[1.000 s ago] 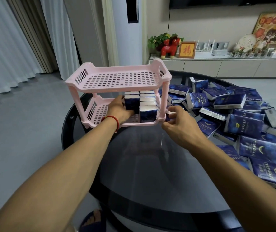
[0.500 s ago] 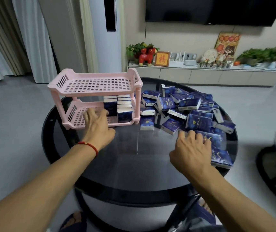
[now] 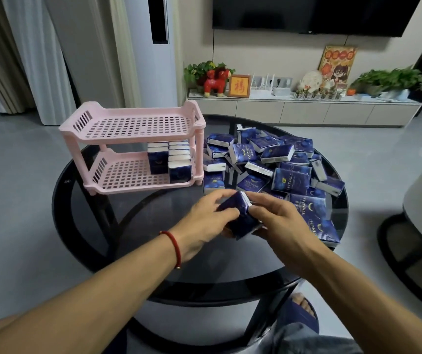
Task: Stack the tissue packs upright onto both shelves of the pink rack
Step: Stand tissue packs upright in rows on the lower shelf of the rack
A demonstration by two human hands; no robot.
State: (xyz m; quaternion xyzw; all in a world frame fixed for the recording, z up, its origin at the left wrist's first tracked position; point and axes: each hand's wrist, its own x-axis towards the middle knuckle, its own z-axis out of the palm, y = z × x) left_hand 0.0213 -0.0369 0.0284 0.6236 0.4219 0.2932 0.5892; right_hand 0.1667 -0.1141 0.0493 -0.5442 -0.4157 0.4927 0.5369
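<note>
Both hands point(image 3: 204, 223) off rack and pile, now around one tissue pack point(image 3: 240, 218).

The left hand point(image 3: 204, 223) and right hand point(image 3: 279, 223) cover much of the tissue pack point(image 3: 240, 218). Lower packs in the pile point(image 3: 281, 164) lie buried; most print is unreadable.

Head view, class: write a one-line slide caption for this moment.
Both hands, left and right, hold one tissue pack above the glass table; the pink rack holds packs on its lower shelf only.

Round dark glass table point(image 3: 153, 251), pink rack point(image 3: 133, 129) at left, heaped tissue packs point(image 3: 291, 180) at right.
</note>
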